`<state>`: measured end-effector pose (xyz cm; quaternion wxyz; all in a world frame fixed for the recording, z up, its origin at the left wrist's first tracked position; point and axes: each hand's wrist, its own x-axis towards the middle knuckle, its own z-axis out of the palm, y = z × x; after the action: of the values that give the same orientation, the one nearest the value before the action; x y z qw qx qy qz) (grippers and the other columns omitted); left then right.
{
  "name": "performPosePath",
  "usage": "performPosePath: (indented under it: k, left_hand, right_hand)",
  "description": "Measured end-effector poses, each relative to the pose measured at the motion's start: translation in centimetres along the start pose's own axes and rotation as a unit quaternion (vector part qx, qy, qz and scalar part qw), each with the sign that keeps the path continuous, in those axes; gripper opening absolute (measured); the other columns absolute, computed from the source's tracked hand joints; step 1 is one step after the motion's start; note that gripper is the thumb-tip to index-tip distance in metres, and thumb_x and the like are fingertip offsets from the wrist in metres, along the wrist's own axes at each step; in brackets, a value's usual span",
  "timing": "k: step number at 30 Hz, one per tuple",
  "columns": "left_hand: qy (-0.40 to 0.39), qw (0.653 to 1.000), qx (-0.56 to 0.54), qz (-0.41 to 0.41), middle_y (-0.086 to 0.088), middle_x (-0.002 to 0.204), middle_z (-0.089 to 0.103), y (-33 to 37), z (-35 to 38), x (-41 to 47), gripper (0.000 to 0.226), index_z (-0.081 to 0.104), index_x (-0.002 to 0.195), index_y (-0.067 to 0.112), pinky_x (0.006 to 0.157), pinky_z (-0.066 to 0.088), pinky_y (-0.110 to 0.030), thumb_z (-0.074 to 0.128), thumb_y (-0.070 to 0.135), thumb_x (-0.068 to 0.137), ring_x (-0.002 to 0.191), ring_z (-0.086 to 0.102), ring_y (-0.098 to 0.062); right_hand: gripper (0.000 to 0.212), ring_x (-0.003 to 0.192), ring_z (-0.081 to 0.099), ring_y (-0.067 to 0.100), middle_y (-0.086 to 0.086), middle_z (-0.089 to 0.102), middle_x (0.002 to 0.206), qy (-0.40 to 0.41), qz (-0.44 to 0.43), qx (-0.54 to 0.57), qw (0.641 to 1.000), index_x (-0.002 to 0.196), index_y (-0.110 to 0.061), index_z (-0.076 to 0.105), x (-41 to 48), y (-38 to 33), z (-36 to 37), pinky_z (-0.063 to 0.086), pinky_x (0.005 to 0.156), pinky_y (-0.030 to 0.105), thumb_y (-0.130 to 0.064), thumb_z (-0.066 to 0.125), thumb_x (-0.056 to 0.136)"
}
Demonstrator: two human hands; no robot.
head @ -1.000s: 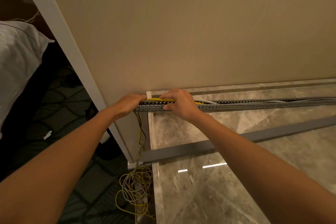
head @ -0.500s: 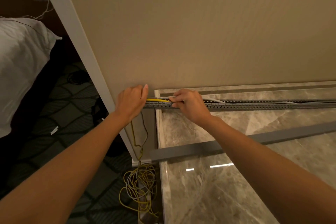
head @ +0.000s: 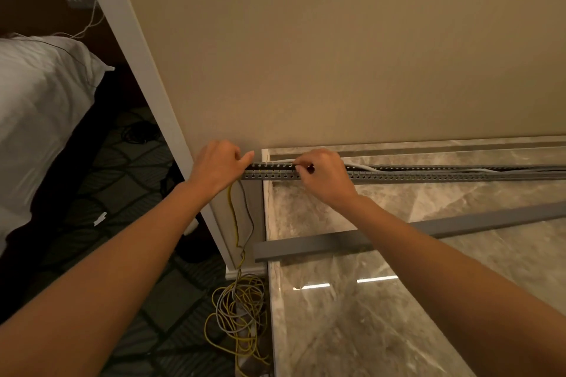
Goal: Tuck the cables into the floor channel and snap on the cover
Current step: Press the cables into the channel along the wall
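Observation:
A grey slotted channel [head: 428,175] runs along the foot of the beige wall on the marble floor. White and grey cables [head: 361,166] lie inside it. My left hand [head: 219,167] grips the channel's left end, where a yellow cable [head: 234,217] and a grey one drop over the floor edge. My right hand [head: 323,173] pinches the cables at the channel's top, fingers pressed down into it. The grey cover strip [head: 343,242] lies loose on the marble, nearer to me, apart from the channel.
A tangled coil of yellow and grey cable [head: 237,312] lies on the dark patterned carpet [head: 122,180] below the marble step. A white door frame [head: 147,82] and a bed with a white pillow [head: 39,107] are at the left.
The yellow cable that lay visible on top of the channel's left end now sits down inside it. My left hand has closed round the channel end. The view has shifted right.

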<state>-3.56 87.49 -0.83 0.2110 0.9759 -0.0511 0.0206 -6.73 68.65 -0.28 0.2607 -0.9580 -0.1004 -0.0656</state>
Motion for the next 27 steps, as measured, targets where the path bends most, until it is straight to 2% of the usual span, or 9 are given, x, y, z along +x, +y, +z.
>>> performPosePath:
  k: [4,6,8,10,13,16,19,23,27]
  left_hand:
    - [0.005,1.0,-0.005,-0.028,-0.017,0.073,0.055,0.7,0.9,0.9,0.036,0.061,0.081,-0.003,0.07,0.048,-0.038,0.047,0.027,0.096,0.074,0.057,-0.032]
    - [-0.046,0.997,-0.04,-0.047,-0.013,0.083,0.056,1.0,1.1,1.5,0.025,0.056,0.089,0.006,0.07,0.043,-0.034,0.044,0.026,0.097,0.078,0.053,-0.025]
    - [-0.131,0.986,-0.084,-0.055,-0.008,0.086,0.055,1.6,1.4,2.2,0.019,0.052,0.087,0.013,0.064,0.037,-0.028,0.041,0.024,0.098,0.078,0.05,-0.02]
    - [-0.198,0.971,-0.11,-0.076,-0.007,0.081,0.054,1.9,1.9,2.8,0.024,0.053,0.08,0.013,0.055,0.032,-0.026,0.039,0.024,0.097,0.069,0.047,-0.017]
    - [-0.211,0.961,-0.148,-0.103,-0.01,0.082,0.057,1.6,2.6,3.2,0.026,0.059,0.084,0.011,0.055,0.033,-0.025,0.041,0.027,0.096,0.069,0.049,-0.019]
    - [-0.172,0.969,-0.141,-0.105,-0.006,0.066,0.054,1.1,3.1,3.1,0.04,0.056,0.071,0.011,0.053,0.033,-0.024,0.036,0.034,0.098,0.058,0.048,-0.017]
    - [-0.063,0.991,-0.089,-0.073,-0.003,0.055,0.046,1.1,3.5,2.4,0.05,0.048,0.055,0.013,0.051,0.03,-0.026,0.036,0.036,0.098,0.055,0.045,-0.021]
    - [0.073,0.995,-0.06,-0.008,-0.014,0.068,0.056,1.2,3.7,1.3,0.046,0.053,0.068,0.005,0.059,0.04,-0.033,0.031,0.03,0.1,0.064,0.053,-0.029]
    - [0.148,0.988,0.0,0.04,-0.024,0.084,0.064,1.4,3.2,0.4,0.053,0.063,0.086,-0.005,0.065,0.051,-0.04,0.026,0.031,0.099,0.071,0.064,-0.037]
  right_hand:
    - [0.029,0.116,0.052,0.032,0.018,0.062,0.117,0.008,0.092,-0.069,0.993,0.115,-0.001,0.063,0.6,1.9,-1.1,0.041,0.101,0.039,-0.016,0.053,0.093]
    - [0.031,0.11,0.056,0.034,0.017,0.065,0.099,-0.038,0.172,-0.097,0.98,0.093,-0.004,0.067,1.1,2.9,-1.5,0.039,0.104,0.045,-0.031,0.052,0.093]
    - [0.034,0.095,0.06,0.031,0.009,0.061,0.074,-0.085,0.215,-0.045,0.972,0.075,-0.009,0.064,1.6,3.0,-1.8,0.038,0.105,0.047,-0.034,0.051,0.093]
    - [0.023,0.089,0.058,0.025,0.003,0.063,0.072,-0.085,0.222,0.053,0.97,0.08,-0.008,0.069,2.1,2.8,-1.9,0.042,0.1,0.045,-0.023,0.056,0.092]
    - [0.021,0.088,0.052,0.017,-0.002,0.056,0.073,-0.066,0.219,0.19,0.955,0.072,-0.012,0.064,2.4,2.2,-2.3,0.044,0.081,0.033,-0.006,0.057,0.09]
    - [0.007,0.09,0.052,0.015,0.003,0.057,0.087,-0.086,0.169,0.189,0.963,0.09,-0.004,0.066,2.1,2.0,-1.8,0.042,0.079,0.028,-0.003,0.058,0.088]
    - [0.024,0.091,0.049,0.013,0.003,0.052,0.096,-0.089,0.127,0.159,0.975,0.108,-0.001,0.065,1.7,2.5,-1.4,0.044,0.086,0.031,-0.008,0.065,0.085]
    - [0.025,0.081,0.046,0.012,0.007,0.049,0.092,-0.053,0.118,0.151,0.98,0.108,0.0,0.069,1.3,2.9,-1.1,0.034,0.063,0.007,-0.007,0.065,0.085]
    - [0.023,0.081,0.047,0.013,0.007,0.053,0.087,-0.014,0.113,0.162,0.98,0.105,0.001,0.071,1.1,3.3,-0.5,0.037,0.059,-0.003,-0.004,0.066,0.083]
